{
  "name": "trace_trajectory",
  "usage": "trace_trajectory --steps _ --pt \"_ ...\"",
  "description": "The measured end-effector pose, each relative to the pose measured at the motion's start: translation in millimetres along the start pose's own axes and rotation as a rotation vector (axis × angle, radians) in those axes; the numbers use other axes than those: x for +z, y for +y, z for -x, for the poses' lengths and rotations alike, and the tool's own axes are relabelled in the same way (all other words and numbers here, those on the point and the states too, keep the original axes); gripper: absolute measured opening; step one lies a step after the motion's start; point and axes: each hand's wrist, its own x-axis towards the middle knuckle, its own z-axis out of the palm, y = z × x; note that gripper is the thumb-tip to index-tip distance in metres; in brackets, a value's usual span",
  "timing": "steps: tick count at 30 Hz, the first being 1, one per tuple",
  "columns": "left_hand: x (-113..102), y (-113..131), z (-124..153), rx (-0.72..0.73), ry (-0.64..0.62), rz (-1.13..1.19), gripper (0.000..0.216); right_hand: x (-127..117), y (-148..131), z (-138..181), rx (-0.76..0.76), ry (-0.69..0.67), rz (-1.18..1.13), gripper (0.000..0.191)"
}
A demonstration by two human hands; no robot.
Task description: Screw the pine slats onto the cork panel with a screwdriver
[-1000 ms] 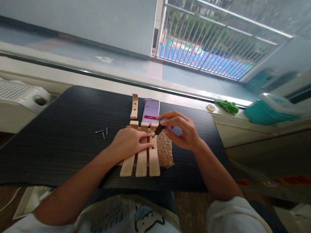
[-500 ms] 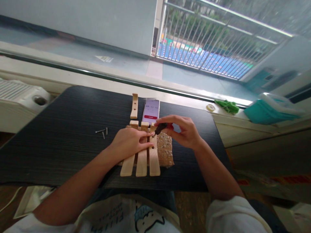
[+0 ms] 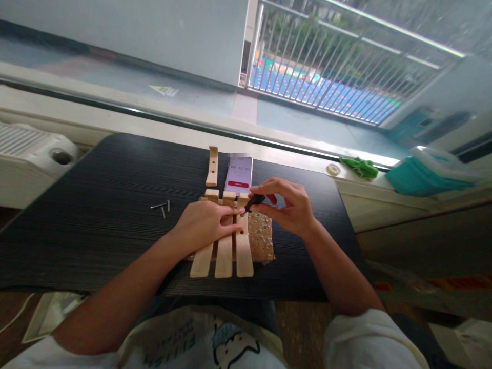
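Three pale wooden slats [image 3: 225, 256] lie side by side on the black table [image 3: 96, 230]. My left hand [image 3: 203, 224] lies flat on them, fingers stretched toward the right slat. My right hand [image 3: 286, 205] grips a small dark-handled screwdriver [image 3: 253, 201], its tip angled down onto the far end of the right slat. A single wooden slat [image 3: 212, 166] with holes lies just beyond, next to a phone [image 3: 239, 175] with a lit screen.
A clear bag of small parts [image 3: 261, 238] lies under the right slat's side. Loose screws [image 3: 162, 207] rest on the table to the left. A green cloth [image 3: 359, 167], tape roll [image 3: 332, 169] and teal bag [image 3: 418, 177] sit on the window ledge. A radiator [image 3: 26, 154] stands at left.
My right hand has turned a little on the screwdriver, fingers shifting around the handle. The left hand and the slats have stayed put.
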Motion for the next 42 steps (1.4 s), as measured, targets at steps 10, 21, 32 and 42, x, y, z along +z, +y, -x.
trace_trajectory --steps 10,21,32,42 --pt "-0.8 1.1 0.1 -0.006 -0.009 -0.002 0.048 4.1 -0.5 0.0 -0.012 0.078 0.078 0.021" --pt "-0.2 0.8 -0.3 -0.004 0.002 -0.021 0.050 10.4 -2.2 3.0 -0.035 0.133 0.128 0.024" --pt "-1.0 2.0 1.0 -0.001 0.008 -0.019 0.048 12.6 -2.4 2.8 -0.103 0.163 0.204 0.026" --pt "-1.0 2.2 -0.1 -0.011 -0.008 -0.016 0.048 3.7 -0.2 0.8 -0.163 0.034 0.134 0.020"
